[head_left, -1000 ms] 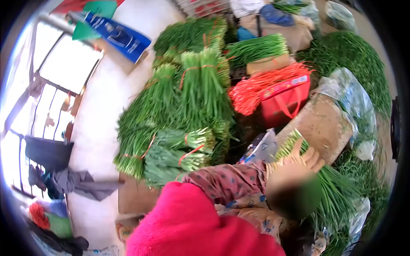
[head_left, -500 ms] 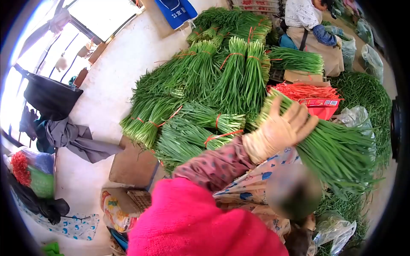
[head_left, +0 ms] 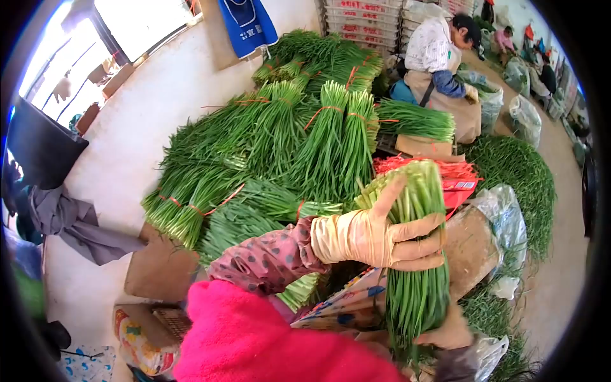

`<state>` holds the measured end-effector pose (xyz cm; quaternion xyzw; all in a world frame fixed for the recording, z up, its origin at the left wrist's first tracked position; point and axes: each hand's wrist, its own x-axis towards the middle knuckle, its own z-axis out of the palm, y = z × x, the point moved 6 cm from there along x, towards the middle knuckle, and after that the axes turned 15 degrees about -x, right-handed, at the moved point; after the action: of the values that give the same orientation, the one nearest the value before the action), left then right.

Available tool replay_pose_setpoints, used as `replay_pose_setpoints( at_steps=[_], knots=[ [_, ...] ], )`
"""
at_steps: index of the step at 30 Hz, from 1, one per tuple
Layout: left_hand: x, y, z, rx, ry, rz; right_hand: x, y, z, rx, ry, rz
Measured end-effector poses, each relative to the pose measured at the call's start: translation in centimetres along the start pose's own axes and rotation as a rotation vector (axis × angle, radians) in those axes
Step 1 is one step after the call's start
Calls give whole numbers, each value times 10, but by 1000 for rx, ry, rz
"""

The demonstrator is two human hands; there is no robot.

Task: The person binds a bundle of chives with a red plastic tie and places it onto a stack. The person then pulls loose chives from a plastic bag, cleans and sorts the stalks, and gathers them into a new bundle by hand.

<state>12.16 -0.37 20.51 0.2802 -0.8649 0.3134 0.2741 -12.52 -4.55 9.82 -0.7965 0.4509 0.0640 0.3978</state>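
A loose bunch of garlic chives (head_left: 417,299) stands nearly upright before me, pale stem ends up and green leaves hanging down. My left hand (head_left: 394,239), in a cream glove, wraps its fingers across the stems, thumb pointing up. Lower down, my right hand (head_left: 450,331) closes on the leaves from the right side; its fingers are partly hidden and slightly blurred. Just behind the stem ends lies a pile of red ties (head_left: 461,169) beside a red packet (head_left: 459,185). Tied bunches of chives (head_left: 331,140) are heaped to the left and behind.
A cardboard-brown board (head_left: 471,251) lies right of the bunch, with a clear plastic bag (head_left: 506,216) beyond it. Loose chives (head_left: 512,184) cover the floor at right. A co-worker (head_left: 439,63) sits at the back near stacked crates (head_left: 363,22). A white wall (head_left: 140,159) runs along the left.
The bunch has swung from slanting down to the right to nearly upright. My left hand has gone from spread fingers to wrapping the stems. My right hand now shows on the leaves.
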Motion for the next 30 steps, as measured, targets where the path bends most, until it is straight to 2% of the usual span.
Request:
replay_pose_setpoints(
  at_steps=[1,2,3,5,6,7,8,9,10,11,12,13,14,15,16,17,19,20,21,23,26,27,28,29,30],
  knots=[
    [-1,-8,0,3,18,-4,17,-23,23,446,31,-264],
    [-3,-26,-6,26,142,-122,21,-16,39,462,94,-117],
    [-13,-43,-14,48,153,-263,28,-37,46,552,159,-219],
    [-42,-76,-28,84,232,-544,44,-43,53,495,288,-243],
    [-55,-85,-37,-101,289,-774,48,-58,44,421,301,-253],
    [-90,-86,-25,-527,563,-834,54,-65,39,426,317,-244],
    [-113,-78,-15,-775,493,-1031,62,-73,37,542,276,-254],
    [-132,-62,-2,-1219,551,-1235,70,-82,33,655,235,-266],
    [-149,-46,19,-1490,576,-1237,75,-103,23,586,183,-203],
    [-142,-27,22,-1607,534,-1333,88,-116,25,609,151,-246],
    [-132,-17,20,-1572,383,-1281,102,-129,28,632,116,-289],
    [-137,-2,27,-1522,369,-1294,113,-149,29,647,74,-313],
    [-155,1,36,-1611,524,-1474,126,-165,34,712,118,-399],
    [-168,0,39,-1684,683,-1655,139,-176,35,361,259,-431],
    [-174,-15,30,-1688,786,-1655,137,-208,20,173,212,-343],
    [-179,-35,19,-1687,885,-1651,144,-226,16,56,196,-361],
    [-191,-62,4,-1573,1105,-1604,160,-248,17,3,41,-295],
    [-211,-76,3,-1503,1115,-1595,163,-252,21,-44,239,-447],
    [-228,-91,0,-1436,1125,-1584,165,-250,21,-29,243,-443],
    [-228,-123,-17,-1230,1003,-1713,168,-243,25,-326,265,-435],
    [-294,-183,3,-1107,964,-1685,184,-186,40,-209,141,-374],
    [-310,-207,12,-1035,887,-1702,186,-166,47,-191,61,-315],
    [-320,-228,27,-980,848,-1813,188,-143,56,-153,7,-279],
    [-358,-254,50,-823,685,-1806,186,-124,64,-115,-49,-240],
    [-359,-263,71,-781,613,-1775,180,-110,68,-81,-82,-174]
  ],
)
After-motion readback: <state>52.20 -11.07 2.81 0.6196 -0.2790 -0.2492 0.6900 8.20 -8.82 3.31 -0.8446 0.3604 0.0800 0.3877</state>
